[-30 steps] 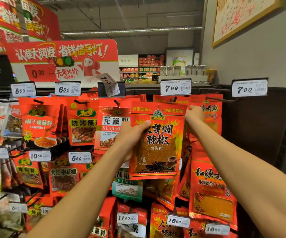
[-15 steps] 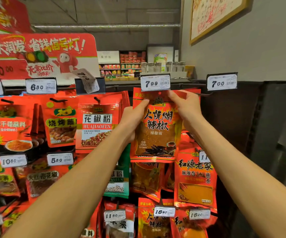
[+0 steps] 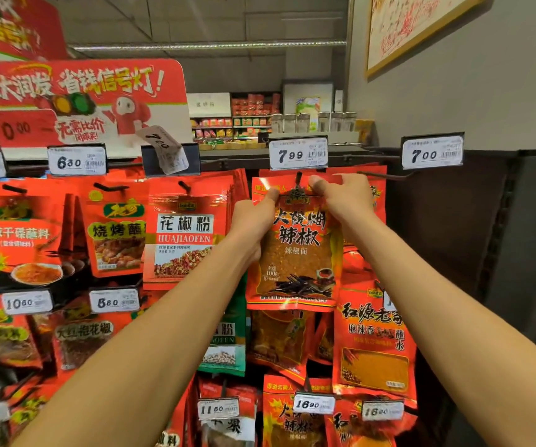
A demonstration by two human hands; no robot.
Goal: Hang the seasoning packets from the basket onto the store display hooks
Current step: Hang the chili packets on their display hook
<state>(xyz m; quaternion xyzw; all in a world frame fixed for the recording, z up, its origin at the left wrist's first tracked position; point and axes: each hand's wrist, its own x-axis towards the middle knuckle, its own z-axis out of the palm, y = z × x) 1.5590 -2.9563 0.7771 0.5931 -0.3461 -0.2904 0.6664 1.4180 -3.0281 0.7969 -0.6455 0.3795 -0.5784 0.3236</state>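
Both hands form the grip: left hand point(image 3: 253, 221) and right hand point(image 3: 345, 196) pinch the top corners of the chilli packet point(image 3: 295, 250), fingers clenched on its header. Around the grip hangs the display wall of red packets point(image 3: 186, 233). Directly above sits the 7.99 price tag point(image 3: 298, 153). Between the two hands, the hook point(image 3: 299, 179) pokes through the header hole — packet apparently threaded. Step in hand: seating it. Next move, as judged: slide it back along the hook, then let go. No basket in view.
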